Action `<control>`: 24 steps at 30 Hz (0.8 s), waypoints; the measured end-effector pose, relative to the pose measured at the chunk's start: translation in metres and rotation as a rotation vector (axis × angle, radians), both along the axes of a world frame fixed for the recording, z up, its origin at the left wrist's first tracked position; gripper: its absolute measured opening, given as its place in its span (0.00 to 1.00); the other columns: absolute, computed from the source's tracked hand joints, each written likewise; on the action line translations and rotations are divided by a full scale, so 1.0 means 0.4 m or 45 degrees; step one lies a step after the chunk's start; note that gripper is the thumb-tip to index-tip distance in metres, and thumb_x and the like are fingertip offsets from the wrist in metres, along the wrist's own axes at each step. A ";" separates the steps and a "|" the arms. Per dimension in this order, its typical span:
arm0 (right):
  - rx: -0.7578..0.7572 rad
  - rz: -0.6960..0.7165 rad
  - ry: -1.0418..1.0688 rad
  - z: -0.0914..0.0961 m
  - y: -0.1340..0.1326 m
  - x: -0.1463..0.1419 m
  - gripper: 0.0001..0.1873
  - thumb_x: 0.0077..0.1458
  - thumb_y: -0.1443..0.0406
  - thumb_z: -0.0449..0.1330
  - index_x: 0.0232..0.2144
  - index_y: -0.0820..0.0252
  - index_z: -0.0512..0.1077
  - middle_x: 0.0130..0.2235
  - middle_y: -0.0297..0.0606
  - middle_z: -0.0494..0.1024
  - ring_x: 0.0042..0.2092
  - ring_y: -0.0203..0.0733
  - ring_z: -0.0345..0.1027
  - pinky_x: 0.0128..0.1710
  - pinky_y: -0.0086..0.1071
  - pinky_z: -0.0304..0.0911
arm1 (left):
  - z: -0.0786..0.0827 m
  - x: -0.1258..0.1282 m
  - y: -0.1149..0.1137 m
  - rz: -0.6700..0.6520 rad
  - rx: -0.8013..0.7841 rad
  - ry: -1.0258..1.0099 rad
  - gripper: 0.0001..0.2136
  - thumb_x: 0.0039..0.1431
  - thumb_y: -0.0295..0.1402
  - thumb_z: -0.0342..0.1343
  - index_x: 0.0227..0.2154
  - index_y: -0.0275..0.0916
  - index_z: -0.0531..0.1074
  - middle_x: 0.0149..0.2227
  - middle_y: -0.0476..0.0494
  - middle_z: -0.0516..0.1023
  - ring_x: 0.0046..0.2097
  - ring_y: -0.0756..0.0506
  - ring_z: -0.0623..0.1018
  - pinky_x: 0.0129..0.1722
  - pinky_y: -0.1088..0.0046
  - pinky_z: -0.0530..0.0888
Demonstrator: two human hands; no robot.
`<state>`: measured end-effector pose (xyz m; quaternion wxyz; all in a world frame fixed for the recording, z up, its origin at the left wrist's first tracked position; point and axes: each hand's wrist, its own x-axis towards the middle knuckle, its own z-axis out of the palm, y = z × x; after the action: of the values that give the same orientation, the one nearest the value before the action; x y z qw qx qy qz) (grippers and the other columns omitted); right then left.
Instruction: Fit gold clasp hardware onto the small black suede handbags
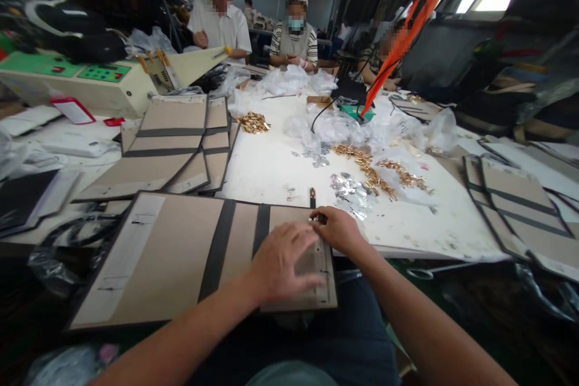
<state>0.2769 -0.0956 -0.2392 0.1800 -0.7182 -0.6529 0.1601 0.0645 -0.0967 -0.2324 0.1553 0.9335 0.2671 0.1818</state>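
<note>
An opened-out folder cover [176,253], tan-grey inside with dark strips and dark edges, lies across my lap and the table's front edge. Over its right panel hovers or rests my left hand [283,262], slightly blurred, fingers spread and holding nothing visible. My right hand [339,228] is at the panel's top right corner, thumb and fingers pinched around something small, dark and partly shiny that the fingers mostly hide. Just beyond the corner a short dark strap with a gold-coloured metal clip [312,196] sticks up from the panel's edge.
Flat silver pieces [355,193] and gold-coloured metal fittings [366,166] lie in piles on the white table [271,157]. Stacked covers [167,151] stand left, more covers [520,205] right. A cream machine [99,84] is at the left; an orange strap [407,30] hangs down. Several people sit opposite.
</note>
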 end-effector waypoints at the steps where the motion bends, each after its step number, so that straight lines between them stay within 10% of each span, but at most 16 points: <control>1: 0.004 -0.002 0.003 0.003 0.001 0.000 0.10 0.58 0.61 0.64 0.43 0.48 0.81 0.43 0.34 0.85 0.44 0.45 0.77 0.43 0.34 0.66 | -0.016 -0.017 -0.038 -0.085 -0.013 0.052 0.43 0.52 0.65 0.60 0.64 0.43 0.65 0.68 0.35 0.64 0.69 0.33 0.63 0.70 0.53 0.56; 5: 0.013 0.009 0.000 0.007 -0.007 0.001 0.11 0.57 0.61 0.64 0.43 0.49 0.81 0.44 0.36 0.85 0.45 0.47 0.77 0.44 0.35 0.66 | -0.056 -0.044 -0.106 -0.188 -0.008 0.308 0.54 0.43 0.60 0.69 0.70 0.44 0.55 0.74 0.32 0.52 0.74 0.31 0.53 0.73 0.49 0.45; 24: -0.029 0.146 0.133 -0.008 -0.172 0.012 0.13 0.58 0.63 0.62 0.43 0.55 0.83 0.41 0.40 0.82 0.43 0.46 0.76 0.46 0.35 0.68 | -0.039 -0.017 -0.089 -0.173 -0.010 0.333 0.49 0.48 0.51 0.69 0.70 0.42 0.54 0.72 0.35 0.57 0.72 0.31 0.56 0.72 0.50 0.47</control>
<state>0.2818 -0.1643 -0.2424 0.1961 -0.6722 -0.6808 0.2149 0.0577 -0.1322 -0.2479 0.1348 0.9646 0.2219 0.0466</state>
